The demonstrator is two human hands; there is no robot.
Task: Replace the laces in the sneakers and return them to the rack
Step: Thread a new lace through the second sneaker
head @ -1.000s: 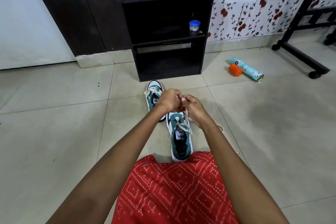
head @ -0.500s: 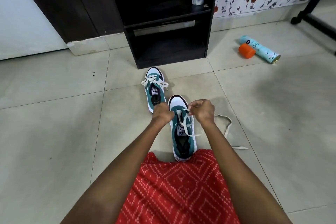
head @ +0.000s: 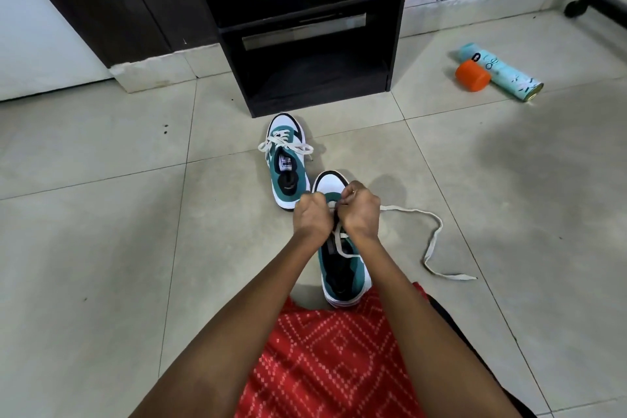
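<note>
Fingers (head: 350,189) on both hands curled, left hand (head: 312,218) and right hand (head: 361,212) pinching the lace (head: 435,235) over near sneaker (head: 343,270) on floor (head: 101,248) (loose end trails right); second sneaker (head: 288,164) laced, just before rack (head: 305,30).

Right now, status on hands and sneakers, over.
Left grip, right grip pinching lace at near sneaker. Far sneaker laced, on floor before rack. Its tail loose rightward.

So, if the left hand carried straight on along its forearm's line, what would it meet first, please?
Probably the white toe of the near sneaker, just ahead of the left hand; height is unclear, so it might pass over.
</note>
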